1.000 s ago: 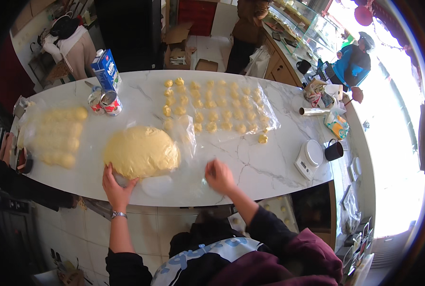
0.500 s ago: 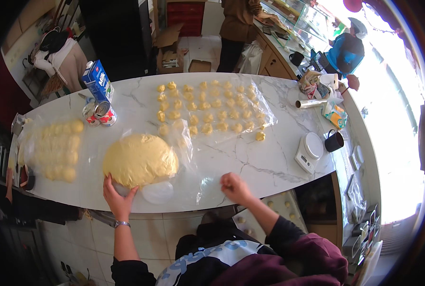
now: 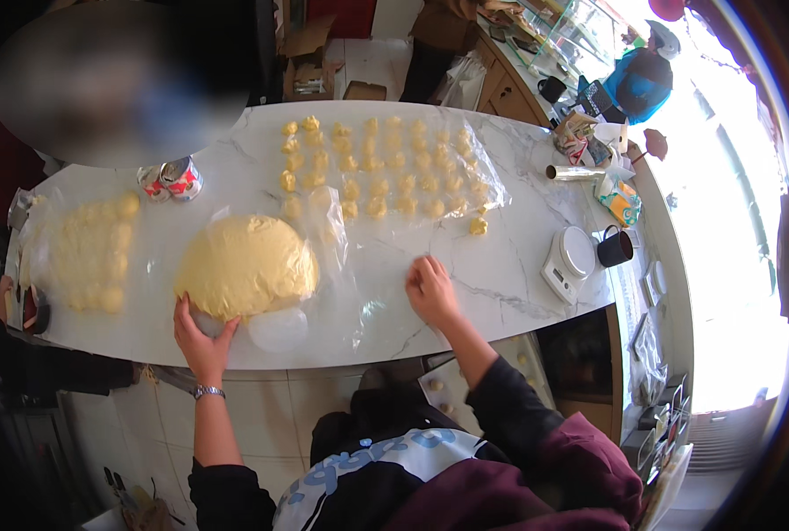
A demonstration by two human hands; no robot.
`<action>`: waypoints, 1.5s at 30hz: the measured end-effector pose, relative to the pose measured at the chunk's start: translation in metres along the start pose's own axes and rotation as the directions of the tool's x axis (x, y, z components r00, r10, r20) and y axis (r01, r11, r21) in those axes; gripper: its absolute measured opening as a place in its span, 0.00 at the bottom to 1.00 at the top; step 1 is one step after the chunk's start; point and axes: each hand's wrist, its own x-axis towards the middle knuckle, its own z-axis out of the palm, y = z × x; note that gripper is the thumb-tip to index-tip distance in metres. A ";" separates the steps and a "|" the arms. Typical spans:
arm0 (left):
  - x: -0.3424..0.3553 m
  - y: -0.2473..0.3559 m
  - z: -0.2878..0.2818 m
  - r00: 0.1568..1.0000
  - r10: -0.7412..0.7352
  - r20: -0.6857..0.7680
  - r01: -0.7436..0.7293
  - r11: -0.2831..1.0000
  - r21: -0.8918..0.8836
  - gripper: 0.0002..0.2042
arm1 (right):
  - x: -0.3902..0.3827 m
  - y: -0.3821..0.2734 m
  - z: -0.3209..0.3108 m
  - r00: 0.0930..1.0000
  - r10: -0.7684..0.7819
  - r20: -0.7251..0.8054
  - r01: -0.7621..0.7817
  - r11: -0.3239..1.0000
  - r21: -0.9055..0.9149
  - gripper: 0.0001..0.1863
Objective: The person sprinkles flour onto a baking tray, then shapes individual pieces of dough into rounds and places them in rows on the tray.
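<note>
A big mound of pale yellow dough [image 3: 248, 270] sits on the white marbled table. My left hand [image 3: 201, 341] lies against its near left edge, fingers and thumb spread apart. Clear plastic [image 3: 330, 226] is bunched beside the mound's right side and stretches over the table there. Over the table, right of the mound, my right hand [image 3: 431, 290] is held with its fingers curled together; whatever may be in them is hidden. Farther back, rows of small yellow dough lumps [image 3: 378, 168] lie under a clear sheet, with one lump [image 3: 477, 227] outside its near corner.
Round dough balls [image 3: 98, 252] under plastic stand at the left. Two cans [image 3: 171, 180] are behind the mound. A white kitchen scale [image 3: 571, 263], a dark mug [image 3: 615, 248] and a foil roll [image 3: 575, 173] occupy the right end. A blurred patch hides the upper left.
My right hand has moved away from me, farther over the table. My left hand stays against the dough. The whole view has shifted, and a blurred patch covers where the milk carton stood.
</note>
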 end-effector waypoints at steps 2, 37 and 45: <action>0.002 0.003 0.008 1.000 0.016 -0.011 -0.016 1.000 -0.019 0.45 | 0.012 -0.023 0.015 0.999 0.034 0.033 -0.037 0.994 0.099 0.08; 0.014 -0.032 0.016 0.986 0.098 0.135 -0.101 0.995 0.013 0.35 | -0.486 0.111 -0.035 -0.032 0.901 -0.432 -0.947 0.111 0.302 0.24; 0.004 -0.045 0.011 0.994 0.054 0.099 -0.056 0.998 0.014 0.35 | -0.346 0.108 -0.109 0.121 0.730 -0.672 -0.790 0.481 0.380 0.13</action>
